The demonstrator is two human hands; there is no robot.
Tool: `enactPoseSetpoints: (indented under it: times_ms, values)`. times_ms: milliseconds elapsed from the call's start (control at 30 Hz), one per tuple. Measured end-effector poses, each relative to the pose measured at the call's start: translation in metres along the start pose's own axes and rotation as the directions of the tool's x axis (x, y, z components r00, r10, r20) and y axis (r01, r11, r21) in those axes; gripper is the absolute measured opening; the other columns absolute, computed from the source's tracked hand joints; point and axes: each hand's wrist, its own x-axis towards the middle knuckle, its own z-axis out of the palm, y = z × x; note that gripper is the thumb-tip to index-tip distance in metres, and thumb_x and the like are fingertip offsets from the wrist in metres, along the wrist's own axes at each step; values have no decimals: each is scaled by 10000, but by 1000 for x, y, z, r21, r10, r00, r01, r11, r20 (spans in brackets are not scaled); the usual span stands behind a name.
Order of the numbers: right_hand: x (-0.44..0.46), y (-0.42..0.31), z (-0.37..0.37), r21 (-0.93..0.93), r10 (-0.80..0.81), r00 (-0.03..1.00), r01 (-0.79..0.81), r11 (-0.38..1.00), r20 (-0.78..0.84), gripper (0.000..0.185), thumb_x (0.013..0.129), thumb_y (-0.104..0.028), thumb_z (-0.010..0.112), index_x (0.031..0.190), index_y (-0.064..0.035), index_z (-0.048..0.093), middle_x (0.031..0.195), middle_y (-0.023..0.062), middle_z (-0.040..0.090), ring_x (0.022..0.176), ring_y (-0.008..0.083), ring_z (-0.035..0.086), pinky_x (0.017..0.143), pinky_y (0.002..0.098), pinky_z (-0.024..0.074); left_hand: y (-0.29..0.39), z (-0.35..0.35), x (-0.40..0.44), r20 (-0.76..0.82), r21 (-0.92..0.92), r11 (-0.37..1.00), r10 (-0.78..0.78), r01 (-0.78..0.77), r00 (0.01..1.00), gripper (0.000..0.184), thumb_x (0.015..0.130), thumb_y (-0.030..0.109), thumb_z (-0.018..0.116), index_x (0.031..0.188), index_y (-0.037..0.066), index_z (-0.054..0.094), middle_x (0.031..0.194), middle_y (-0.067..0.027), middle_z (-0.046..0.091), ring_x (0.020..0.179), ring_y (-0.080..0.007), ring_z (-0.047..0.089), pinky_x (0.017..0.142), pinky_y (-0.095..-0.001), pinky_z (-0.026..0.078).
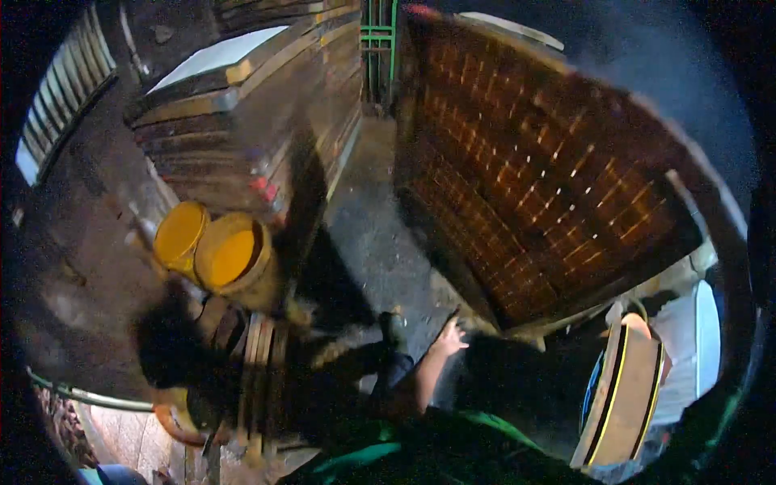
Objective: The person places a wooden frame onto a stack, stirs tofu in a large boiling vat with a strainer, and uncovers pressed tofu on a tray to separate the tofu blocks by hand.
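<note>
My left hand (449,338) reaches forward over the dark floor, with the fingers spread and nothing in them. Below it, a dark shoe (394,327) shows on the floor. At the right, my right hand (636,326) is mostly hidden; a patch of fingers shows at the top end of a long tan object with black and yellow edge stripes (626,396). The hand appears to grip this object, which stands nearly upright at my side; its kind I cannot make out. A pale blue-white item (702,347) is just beyond it.
A large brown slatted panel (533,178) leans at the right of a narrow walkway (372,218). On the left rises a stack of timber (202,137), with two yellow-topped buckets (181,233) (234,255) before it. Wooden strips (260,364) lie nearer. Green bars (378,48) stand at the far end.
</note>
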Motion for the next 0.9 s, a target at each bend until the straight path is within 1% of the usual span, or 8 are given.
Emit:
enactPoseSetpoints:
  times_ms: [67,133,267,533,633,700,833,900]
  values:
    - [56,4,-17,7,-10,1000,9,1000,18,574,836,-268,604,1333,-56,408,1278,129,492,969,210,476,822,360,368,50,59,60,192,-239,948,258,-210,947,739,776,673,589,1227,92,518,1262,-76,525,1223,-296,427,1026,-519,331]
    - [129,6,-31,5,-35,999,35,999,29,605,827,-269,612,1349,-56,395,1304,122,478,1024,215,465,870,365,354,144,100,95,143,-152,977,172,-150,975,1075,741,720,588,1514,172,80,1578,-96,-1,1442,-331,-4,1092,-641,35]
    - [226,-3,-65,-17,-163,986,164,986,41,667,808,-271,630,1382,-55,368,1356,107,451,1133,225,444,966,375,327,227,42,170,242,-94,940,342,-329,908,827,799,580,648,1383,38,426,1294,-127,549,1149,-294,524,975,-375,404]
    - [471,39,-55,-449,-165,976,212,868,143,839,745,-88,654,1474,-60,240,1410,168,416,1303,271,394,1092,404,291,362,-36,101,-136,60,900,436,-432,890,714,819,531,638,1312,42,469,1201,-111,559,1074,-260,525,927,-363,418]
    - [522,84,21,204,68,947,-137,969,315,639,804,-154,591,1387,-12,373,1322,185,500,1194,268,497,1019,356,399,373,-78,92,-244,115,884,467,-453,850,673,827,513,634,1286,44,485,1166,-105,563,1045,-247,526,908,-358,423]
    - [587,180,29,128,-290,904,262,956,313,656,826,-144,578,1417,-9,326,1184,177,582,1001,240,591,894,319,480,376,-86,81,-311,122,881,471,-457,825,645,832,501,631,1268,45,495,1143,-101,566,1026,-238,527,896,-355,427]
    - [641,209,56,718,-76,770,-548,430,633,762,813,-16,657,1457,-70,254,1322,132,496,1035,225,594,895,339,502,378,-92,71,-391,143,882,468,-450,792,590,843,476,626,1233,47,517,1097,-92,571,988,-221,527,871,-349,434]
    - [661,204,75,545,-141,826,-223,808,547,711,846,-57,631,1450,-74,256,1255,144,534,996,231,602,824,349,518,391,-92,71,-397,175,879,475,-443,785,563,848,464,624,1215,48,527,1074,-88,574,970,-213,528,859,-345,437]
